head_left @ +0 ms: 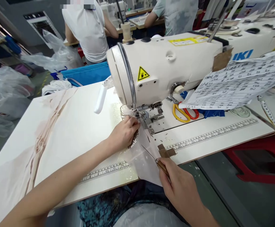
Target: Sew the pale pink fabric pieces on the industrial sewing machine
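Note:
My left hand (pixel 124 134) is closed beside the presser foot, its fingertips pinching a piece of sheer white fabric (pixel 146 165) with a glittery silver trim (pixel 134 139). The fabric runs from the needle area of the white sewing machine (pixel 161 69) down over the front table edge. Closed around a wooden handle, my right hand (pixel 181 186) holds an awl (pixel 161 165). Its thin metal tip points up and left, over the fabric and just short of the left hand. Parts of the trim are hidden under my left fingers.
Yellow-and-red-handled scissors (pixel 186 113) lie right of the needle, near a printed paper sheet (pixel 241 82). Crumpled pinkish fabric (pixel 42 138) covers the table's left side. Ruler markings (pixel 213 134) line the front. A red stool (pixel 257 157) stands at right; two people sit beyond.

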Demonstrator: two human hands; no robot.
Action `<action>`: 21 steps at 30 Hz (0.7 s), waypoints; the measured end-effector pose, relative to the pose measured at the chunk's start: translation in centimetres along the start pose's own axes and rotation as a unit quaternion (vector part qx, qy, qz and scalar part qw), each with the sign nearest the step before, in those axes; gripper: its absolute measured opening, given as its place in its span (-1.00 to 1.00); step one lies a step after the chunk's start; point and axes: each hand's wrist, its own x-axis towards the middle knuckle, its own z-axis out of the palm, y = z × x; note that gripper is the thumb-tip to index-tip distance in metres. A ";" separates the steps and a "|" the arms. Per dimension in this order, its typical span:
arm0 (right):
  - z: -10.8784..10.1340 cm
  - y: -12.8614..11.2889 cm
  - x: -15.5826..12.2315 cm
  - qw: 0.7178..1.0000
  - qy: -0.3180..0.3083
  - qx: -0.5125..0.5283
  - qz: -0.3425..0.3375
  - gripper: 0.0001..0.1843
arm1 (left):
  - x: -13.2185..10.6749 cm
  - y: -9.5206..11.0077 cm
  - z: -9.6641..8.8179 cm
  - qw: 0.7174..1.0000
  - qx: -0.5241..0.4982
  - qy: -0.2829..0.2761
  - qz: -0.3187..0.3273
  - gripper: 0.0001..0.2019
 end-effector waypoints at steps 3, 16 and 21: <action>-0.2 0.0 -0.9 1.000 -0.015 0.005 -0.011 -0.75 | 0.0 1.4 0.4 0.999 0.028 0.015 -0.034 -0.68; 0.2 0.1 -1.5 0.999 -0.030 0.022 -0.007 -0.73 | -1.9 2.0 1.6 0.998 -0.021 0.041 -0.040 -0.57; 0.1 0.0 -0.9 0.999 -0.046 -0.005 -0.002 -0.73 | -1.5 2.0 1.7 0.998 -0.012 0.043 -0.049 -0.56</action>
